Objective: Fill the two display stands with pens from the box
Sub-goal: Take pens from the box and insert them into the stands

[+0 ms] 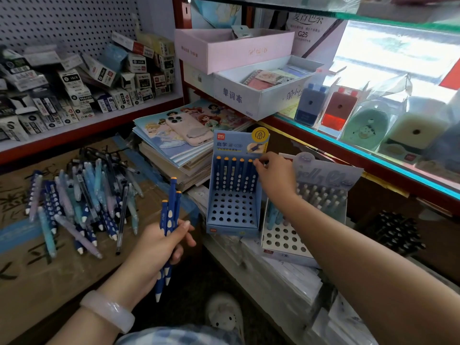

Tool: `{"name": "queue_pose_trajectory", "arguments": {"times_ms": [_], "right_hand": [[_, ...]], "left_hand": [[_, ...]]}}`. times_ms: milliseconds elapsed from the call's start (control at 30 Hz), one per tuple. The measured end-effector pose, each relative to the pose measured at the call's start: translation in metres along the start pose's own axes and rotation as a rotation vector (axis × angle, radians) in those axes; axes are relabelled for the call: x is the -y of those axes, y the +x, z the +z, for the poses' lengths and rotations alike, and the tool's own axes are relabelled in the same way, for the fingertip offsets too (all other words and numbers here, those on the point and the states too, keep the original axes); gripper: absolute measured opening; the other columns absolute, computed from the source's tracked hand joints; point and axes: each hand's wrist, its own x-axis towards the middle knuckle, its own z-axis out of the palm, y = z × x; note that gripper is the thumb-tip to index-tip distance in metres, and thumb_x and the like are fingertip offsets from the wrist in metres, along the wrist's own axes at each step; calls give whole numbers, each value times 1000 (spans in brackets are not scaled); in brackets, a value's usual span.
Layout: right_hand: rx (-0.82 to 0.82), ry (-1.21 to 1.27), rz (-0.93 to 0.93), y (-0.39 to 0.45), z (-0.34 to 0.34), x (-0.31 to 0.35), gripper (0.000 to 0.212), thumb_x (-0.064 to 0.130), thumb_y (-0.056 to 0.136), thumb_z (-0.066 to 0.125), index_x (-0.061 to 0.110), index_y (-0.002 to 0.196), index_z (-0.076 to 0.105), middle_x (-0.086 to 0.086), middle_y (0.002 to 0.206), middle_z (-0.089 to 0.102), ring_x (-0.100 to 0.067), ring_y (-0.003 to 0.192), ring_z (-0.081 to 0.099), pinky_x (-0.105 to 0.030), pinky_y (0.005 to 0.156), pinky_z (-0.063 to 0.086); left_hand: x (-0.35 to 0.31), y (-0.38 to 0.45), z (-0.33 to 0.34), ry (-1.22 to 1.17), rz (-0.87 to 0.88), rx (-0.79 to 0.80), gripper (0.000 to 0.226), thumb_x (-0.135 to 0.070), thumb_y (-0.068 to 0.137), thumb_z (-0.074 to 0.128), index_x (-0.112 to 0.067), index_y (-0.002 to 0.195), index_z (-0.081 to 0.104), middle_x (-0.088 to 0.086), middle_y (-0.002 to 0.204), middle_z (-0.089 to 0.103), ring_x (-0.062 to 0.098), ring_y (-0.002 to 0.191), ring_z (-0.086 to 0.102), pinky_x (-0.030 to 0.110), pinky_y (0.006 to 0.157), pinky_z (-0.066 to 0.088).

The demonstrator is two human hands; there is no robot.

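We grip three blue pens (170,217) in our left hand (159,247), tips down. Our right hand (275,174) pinches the top of a sixth pen (254,175) at the right end of the back row in the blue stand (232,215). The white stand (305,220) sits just beside it. Loose pens (82,202) lie on the cardboard box (37,282).

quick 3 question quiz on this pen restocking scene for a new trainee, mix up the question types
1. True or false: the blue display stand has pens only in its back row.
2. Which hand holds a bunch of dark blue pens? A left hand B right hand
3. Fill in: a pink ____ lies on the stack of notebooks.

Key: 1 true; 2 A; 3 phone
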Motion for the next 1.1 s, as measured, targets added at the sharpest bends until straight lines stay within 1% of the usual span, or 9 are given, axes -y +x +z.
{"name": "queue_pose_trajectory", "arguments": {"times_ms": [167, 367, 533, 633, 733, 800, 867, 967, 1100], "right_hand": [[-31, -79, -25, 3, 4, 3, 18, 25, 97, 46, 12, 106, 57, -3, 84, 58, -20, 75, 55, -30, 61, 41], [-22, -249, -67, 3, 4, 4, 18, 21, 98, 40, 11, 110, 48, -13, 91, 64, -31, 79, 62, -38, 62, 48], [21, -263, -85, -9, -4, 7, 28, 28, 98, 45, 11, 120, 43, -12, 98, 64, -31, 87, 62, -39, 67, 51], [76, -115, -195, -26, -4, 19, 26, 29, 97, 47, 14, 119, 50, -6, 89, 65, -24, 79, 62, -42, 70, 55], [335, 31, -310, -50, 5, 37, 22, 27, 98, 46, 11, 101, 61, 0, 69, 61, -12, 59, 58, -32, 61, 55], [438, 156, -336, -65, 13, 49, 27, 27, 99, 45, 8, 93, 64, -2, 65, 62, -7, 51, 52, -27, 58, 51], [447, 308, -297, -73, 17, 60, 31, 29, 99, 46, 6, 89, 65, 0, 63, 61, -4, 48, 50, -23, 53, 47], [490, 498, -197, -76, 15, 70, 24, 29, 97, 50, 13, 87, 65, 9, 60, 54, 3, 43, 47, -14, 46, 39], [612, 621, -103, -78, 13, 71, 16, 26, 95, 55, 15, 90, 65, 6, 69, 59, -4, 58, 53, -20, 54, 46]], "left_hand": [[0, 1, -1, -5, 4, 1, 17, -13, 93, 50, -2, 86, 60, 4, 58, 62, 8, 36, 40, 18, 36, 32], [2, 2, -1, -19, 10, 19, 17, -13, 93, 50, -2, 85, 59, 6, 60, 61, 7, 35, 39, 18, 35, 31], [-6, 1, -1, -94, 51, -7, 7, -12, 94, 49, -8, 90, 54, 9, 63, 61, 8, 37, 42, 18, 36, 34], [-13, 2, 2, -146, 54, -1, 4, -18, 94, 49, -14, 94, 48, 10, 63, 63, 8, 35, 42, 17, 35, 33], [-20, 1, 9, -168, 78, 11, 5, -21, 95, 47, -16, 93, 44, 10, 67, 65, 10, 34, 40, 17, 34, 31], [-24, -1, 12, -142, 112, 34, 5, -21, 96, 45, -17, 93, 46, 10, 69, 64, 10, 34, 40, 18, 35, 31], [-26, -4, 14, -114, 148, 73, 7, -21, 96, 44, -16, 95, 50, 8, 70, 63, 10, 35, 41, 18, 35, 31], [-27, -8, 14, -99, 169, 105, 10, -19, 96, 45, -12, 93, 52, 5, 66, 62, 9, 36, 41, 18, 35, 30], [-27, -9, 12, -93, 150, 133, 13, -19, 95, 46, -10, 91, 54, 2, 61, 63, 10, 38, 44, 18, 36, 32]]}}
